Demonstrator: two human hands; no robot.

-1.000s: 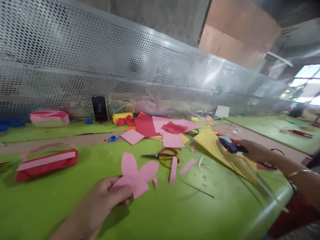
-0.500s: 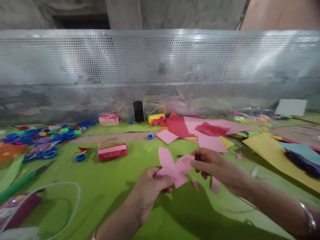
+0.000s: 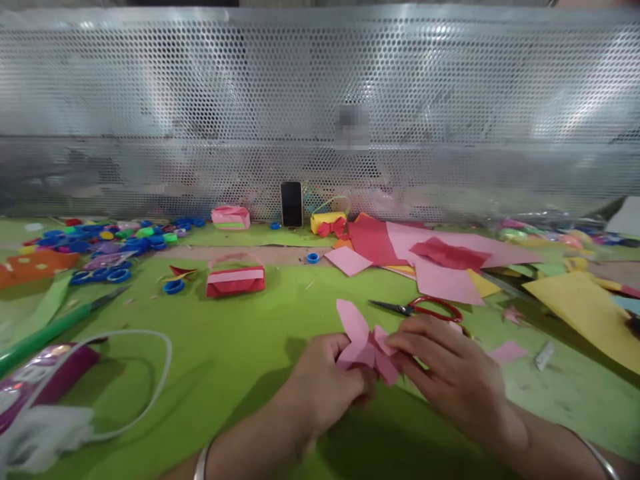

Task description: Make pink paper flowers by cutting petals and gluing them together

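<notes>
Between my hands is a pink paper flower with several pointed petals, held above the green tabletop. My left hand pinches its lower left side between thumb and fingers. The fingertips of my right hand are closed on a petal at the right, which looks bent inward. Just behind my right hand lie scissors with red handles and dark blades pointing left. A pink paper scrap lies to the right of that hand.
Red and pink paper sheets lie at the back. A red paper bag, a yellow paper bag and a phone stand beyond my hands. Blue plastic rings, a green-handled tool and a white cable are leftward.
My right hand has moved inward against the flower, folding its right petal. The flower is turned and tilted. The red-handled scissors have come into sight, and the view has tipped downward.
</notes>
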